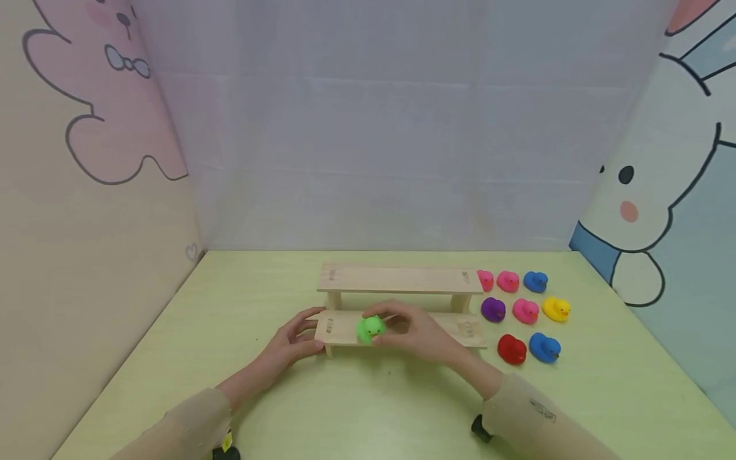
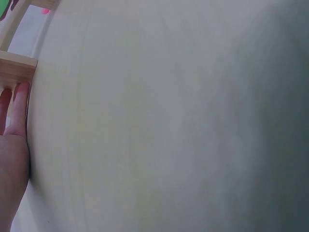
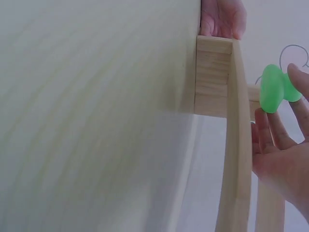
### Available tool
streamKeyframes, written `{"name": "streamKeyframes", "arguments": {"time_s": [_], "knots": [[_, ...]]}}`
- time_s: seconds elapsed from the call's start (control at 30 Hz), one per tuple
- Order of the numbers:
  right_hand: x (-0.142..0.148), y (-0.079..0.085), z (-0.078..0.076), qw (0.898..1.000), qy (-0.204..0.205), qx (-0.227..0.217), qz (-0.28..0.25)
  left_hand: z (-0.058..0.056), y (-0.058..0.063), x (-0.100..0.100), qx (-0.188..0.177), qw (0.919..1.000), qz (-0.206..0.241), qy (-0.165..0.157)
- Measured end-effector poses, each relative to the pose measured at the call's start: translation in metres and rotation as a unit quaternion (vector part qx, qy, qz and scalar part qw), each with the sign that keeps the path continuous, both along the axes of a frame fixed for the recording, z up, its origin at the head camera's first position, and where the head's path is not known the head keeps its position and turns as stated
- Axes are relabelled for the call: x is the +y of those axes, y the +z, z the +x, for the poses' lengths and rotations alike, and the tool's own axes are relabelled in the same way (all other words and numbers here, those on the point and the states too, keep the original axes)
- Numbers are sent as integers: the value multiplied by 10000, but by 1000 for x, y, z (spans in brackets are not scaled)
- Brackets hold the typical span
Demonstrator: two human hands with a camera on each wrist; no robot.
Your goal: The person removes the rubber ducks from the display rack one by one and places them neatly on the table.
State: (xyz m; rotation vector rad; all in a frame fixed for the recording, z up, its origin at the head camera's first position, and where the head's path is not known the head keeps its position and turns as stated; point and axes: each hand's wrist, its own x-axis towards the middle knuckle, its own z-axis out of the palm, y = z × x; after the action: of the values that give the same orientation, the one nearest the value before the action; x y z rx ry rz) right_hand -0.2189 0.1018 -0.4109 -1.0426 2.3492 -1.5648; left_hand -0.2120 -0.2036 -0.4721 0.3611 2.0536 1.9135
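A green rubber duck [image 1: 370, 329] is pinched between the thumb and fingers of my right hand [image 1: 415, 333], over the lower board of a two-step wooden shelf [image 1: 399, 279]. In the right wrist view the duck [image 3: 273, 89] shows a gap between it and the board's edge. My left hand [image 1: 291, 340] rests against the left end of the lower step, with its thumb near the front corner. Only part of the left hand [image 2: 13, 145] shows in the left wrist view, its fingers straight along the wooden end piece [image 2: 18, 67].
Right of the shelf stand several rubber ducks in rows: pink ones [image 1: 508, 282], blue ones [image 1: 535, 282], a purple one [image 1: 493, 310], a yellow one [image 1: 556, 309] and a red one [image 1: 512, 349]. Printed curtains [image 1: 402, 160] surround the pale table [image 1: 259, 275] at the back and sides.
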Motion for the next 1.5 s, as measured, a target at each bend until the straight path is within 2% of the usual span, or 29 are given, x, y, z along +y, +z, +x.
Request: {"name": "streamKeyframes", "arguments": {"time_s": [0.33,0.53,1.07,1.5], "knots": [[23,8,9,9990,-185,402,-78,1,1,-1,2,10000,-8,17],[38,11,17,9987,-410,312,-45,2,1,0,61,10000,-26,-25],[67,19,27,9951,-941,301,23,2,3,0,95,9999,19,-64],[102,25,29,9883,-1420,558,71,2,2,0,85,10000,9,-44]]}}
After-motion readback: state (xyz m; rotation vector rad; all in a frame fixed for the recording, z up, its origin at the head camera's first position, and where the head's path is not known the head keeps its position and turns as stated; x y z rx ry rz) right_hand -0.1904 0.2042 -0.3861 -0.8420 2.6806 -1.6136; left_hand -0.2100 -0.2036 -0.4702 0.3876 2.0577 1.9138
